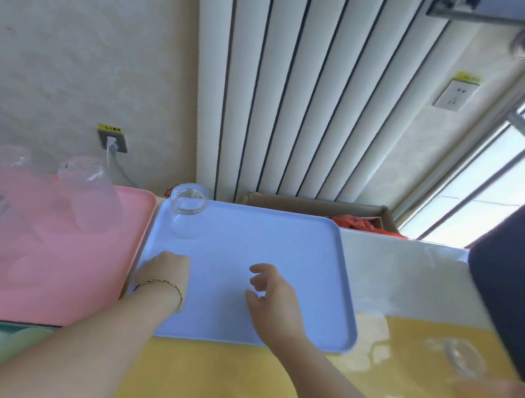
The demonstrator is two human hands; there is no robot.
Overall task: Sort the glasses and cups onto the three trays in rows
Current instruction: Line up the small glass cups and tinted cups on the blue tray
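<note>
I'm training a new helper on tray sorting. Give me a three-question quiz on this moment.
1. True or false: the blue tray holds exactly one clear glass.
2. Where on the blue tray does that glass stand? A) far left corner B) near right corner C) centre
3. Fill in: neither the left hand nor the right hand holds a ____.

Key: 1 true; 2 A; 3 glass. The pink tray already carries several clear glasses.
</note>
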